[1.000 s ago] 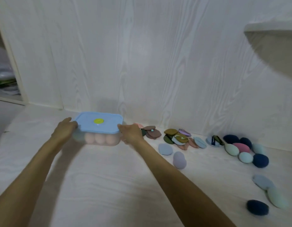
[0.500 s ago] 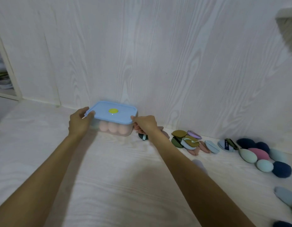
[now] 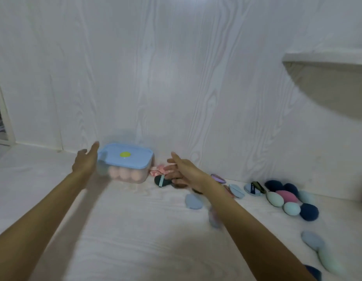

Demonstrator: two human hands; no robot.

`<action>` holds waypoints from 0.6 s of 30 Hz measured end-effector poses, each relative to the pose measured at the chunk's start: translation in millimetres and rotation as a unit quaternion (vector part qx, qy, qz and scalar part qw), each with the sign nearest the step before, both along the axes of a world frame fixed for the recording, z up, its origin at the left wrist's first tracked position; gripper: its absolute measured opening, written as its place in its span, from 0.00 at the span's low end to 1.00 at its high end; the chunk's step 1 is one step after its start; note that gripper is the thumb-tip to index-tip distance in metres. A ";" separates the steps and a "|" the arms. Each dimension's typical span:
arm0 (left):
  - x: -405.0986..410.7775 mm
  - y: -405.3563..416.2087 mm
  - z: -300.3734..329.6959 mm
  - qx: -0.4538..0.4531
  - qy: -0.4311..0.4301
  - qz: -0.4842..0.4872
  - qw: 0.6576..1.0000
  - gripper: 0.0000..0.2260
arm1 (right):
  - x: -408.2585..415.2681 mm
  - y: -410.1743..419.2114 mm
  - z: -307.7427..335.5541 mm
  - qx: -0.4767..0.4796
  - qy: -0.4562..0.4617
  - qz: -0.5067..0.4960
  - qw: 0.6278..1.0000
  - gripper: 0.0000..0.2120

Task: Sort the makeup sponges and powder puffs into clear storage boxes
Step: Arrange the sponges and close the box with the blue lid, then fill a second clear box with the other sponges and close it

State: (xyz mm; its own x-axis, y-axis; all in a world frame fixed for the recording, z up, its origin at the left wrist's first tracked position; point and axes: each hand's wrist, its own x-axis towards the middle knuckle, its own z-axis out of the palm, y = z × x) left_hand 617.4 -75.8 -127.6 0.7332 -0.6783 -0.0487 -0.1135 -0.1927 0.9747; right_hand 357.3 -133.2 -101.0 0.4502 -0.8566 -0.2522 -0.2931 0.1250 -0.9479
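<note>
A clear storage box (image 3: 126, 176) with a light-blue lid (image 3: 126, 157) and a yellow spot stands on the white surface against the back wall, holding peach sponges. My left hand (image 3: 85, 161) hovers at its left end with straight fingers, holding nothing. My right hand (image 3: 183, 170) is open to the right of the box, apart from it, above a dark puff (image 3: 162, 181). Loose powder puffs (image 3: 236, 190) and egg-shaped sponges (image 3: 287, 197) in navy, pink and mint lie along the wall to the right.
A blue puff (image 3: 193, 201) lies left of my right forearm. More sponges (image 3: 316, 242) lie at the lower right. A white shelf (image 3: 328, 57) juts out at the upper right. The white wood-grain wall (image 3: 176, 78) backs the surface.
Both hands held the box and pushed it back toward the wall. Now both have let go and opened, and the right hand has drifted to the right.
</note>
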 end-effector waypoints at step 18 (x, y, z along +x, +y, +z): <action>-426.5 45.6 42.7 -0.057 0.021 -0.548 0.834 0.07 | -368.0 166.8 50.9 -0.248 0.206 -0.292 0.900 0.09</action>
State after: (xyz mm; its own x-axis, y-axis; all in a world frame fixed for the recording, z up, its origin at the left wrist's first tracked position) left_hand 190.9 -30.2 -84.9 -0.3306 -0.9423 0.0520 -0.1257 0.0986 0.9872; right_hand -10.8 33.7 -50.1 -0.1583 -0.9701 0.1837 -0.6537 -0.0365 -0.7559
